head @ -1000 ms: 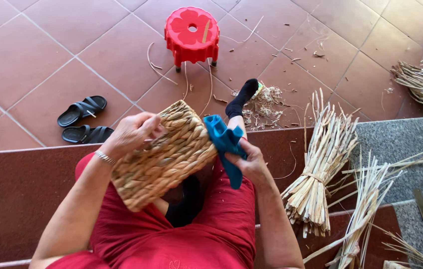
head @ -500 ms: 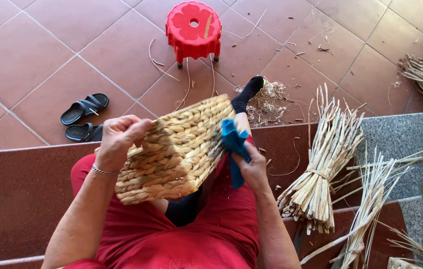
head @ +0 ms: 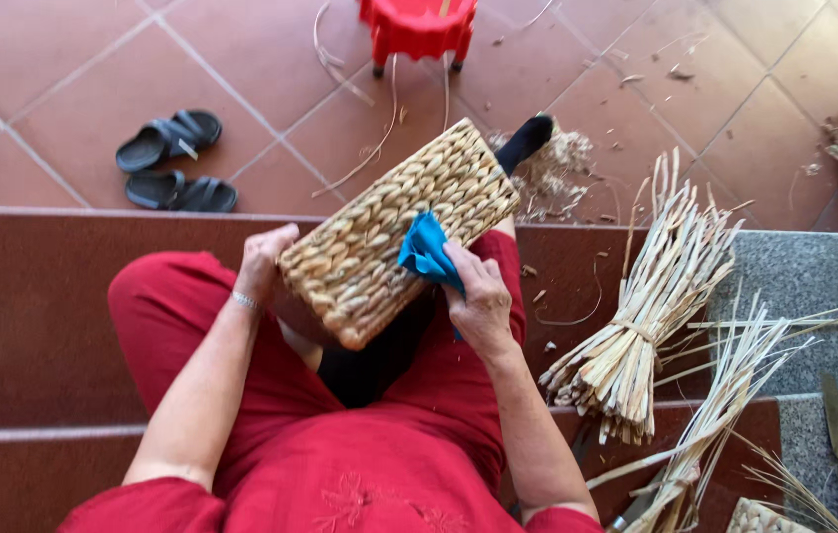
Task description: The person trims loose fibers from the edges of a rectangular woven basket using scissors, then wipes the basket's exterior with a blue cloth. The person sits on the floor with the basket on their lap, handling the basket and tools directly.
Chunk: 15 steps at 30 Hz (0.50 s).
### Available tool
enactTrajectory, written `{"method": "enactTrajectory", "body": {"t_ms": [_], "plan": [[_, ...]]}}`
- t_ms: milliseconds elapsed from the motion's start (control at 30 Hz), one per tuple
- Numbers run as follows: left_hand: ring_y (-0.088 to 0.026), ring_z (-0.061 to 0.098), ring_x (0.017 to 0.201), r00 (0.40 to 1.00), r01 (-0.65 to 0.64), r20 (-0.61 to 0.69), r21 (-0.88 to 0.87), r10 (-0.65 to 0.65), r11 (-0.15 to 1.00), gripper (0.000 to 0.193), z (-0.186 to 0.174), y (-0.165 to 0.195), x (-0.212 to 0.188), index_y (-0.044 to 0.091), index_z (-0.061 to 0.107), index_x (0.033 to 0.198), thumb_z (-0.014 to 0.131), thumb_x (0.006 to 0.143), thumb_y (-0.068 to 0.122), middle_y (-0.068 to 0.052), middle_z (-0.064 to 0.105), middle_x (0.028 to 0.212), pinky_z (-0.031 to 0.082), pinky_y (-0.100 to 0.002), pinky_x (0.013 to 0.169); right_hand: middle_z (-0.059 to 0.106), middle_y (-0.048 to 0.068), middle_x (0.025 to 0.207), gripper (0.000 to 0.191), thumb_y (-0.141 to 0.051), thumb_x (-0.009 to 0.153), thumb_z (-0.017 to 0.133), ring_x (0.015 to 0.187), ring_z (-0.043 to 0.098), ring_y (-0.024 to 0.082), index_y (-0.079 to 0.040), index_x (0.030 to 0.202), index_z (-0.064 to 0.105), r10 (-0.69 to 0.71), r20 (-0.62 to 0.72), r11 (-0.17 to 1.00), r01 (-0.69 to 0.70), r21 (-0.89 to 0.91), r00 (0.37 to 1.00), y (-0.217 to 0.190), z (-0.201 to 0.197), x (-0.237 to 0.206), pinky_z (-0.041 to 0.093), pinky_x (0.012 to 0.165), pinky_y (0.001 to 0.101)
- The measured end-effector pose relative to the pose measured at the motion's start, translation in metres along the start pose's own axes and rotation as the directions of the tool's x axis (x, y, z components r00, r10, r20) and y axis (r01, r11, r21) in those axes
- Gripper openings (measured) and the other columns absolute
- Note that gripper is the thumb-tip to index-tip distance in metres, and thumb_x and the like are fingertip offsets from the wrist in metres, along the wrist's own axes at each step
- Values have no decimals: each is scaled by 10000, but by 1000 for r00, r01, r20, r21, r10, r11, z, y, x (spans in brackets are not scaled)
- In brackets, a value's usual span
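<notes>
Woven basket point(head: 394, 232) long axis diagonal, far end upper right.

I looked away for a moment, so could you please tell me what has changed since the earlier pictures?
The woven basket has been turned and now lies lower across the lap. The left hand has slid from its top face to its near end. The right hand still presses the blue cloth against the basket's side. The sandals, red stool and straw bundle have not moved.
</notes>
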<state>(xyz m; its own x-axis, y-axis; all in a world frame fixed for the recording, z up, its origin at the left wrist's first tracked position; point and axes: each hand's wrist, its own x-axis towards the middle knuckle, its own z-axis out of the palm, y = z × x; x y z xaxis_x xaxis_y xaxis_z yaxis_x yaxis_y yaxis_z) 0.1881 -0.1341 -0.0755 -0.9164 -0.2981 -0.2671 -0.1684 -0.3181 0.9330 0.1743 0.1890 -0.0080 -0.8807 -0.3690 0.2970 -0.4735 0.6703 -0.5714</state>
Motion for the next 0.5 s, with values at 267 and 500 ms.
{"method": "enactTrajectory", "body": {"t_ms": [267,500], "plan": [[-88,639,734,994,-106,37,399,99,911,451,-18,20,-3,56,749,962,547,1031,454,-13,724,788,518,-293,683,684,120,1323,573,-1,771,730,911,620,333,-69,1331,629,-126,85,973,140,-183,988,-39,27,7,540,821,403],[-142,541,579,997,6,58,669,-60,743,619,-25,10,9,33,741,764,588,959,601,-108,594,571,480,-367,584,714,90,1302,512,-5,799,619,940,637,298,-106,1299,666,-511,168,841,531,-102,843,-84,63,7,552,818,403]]}}
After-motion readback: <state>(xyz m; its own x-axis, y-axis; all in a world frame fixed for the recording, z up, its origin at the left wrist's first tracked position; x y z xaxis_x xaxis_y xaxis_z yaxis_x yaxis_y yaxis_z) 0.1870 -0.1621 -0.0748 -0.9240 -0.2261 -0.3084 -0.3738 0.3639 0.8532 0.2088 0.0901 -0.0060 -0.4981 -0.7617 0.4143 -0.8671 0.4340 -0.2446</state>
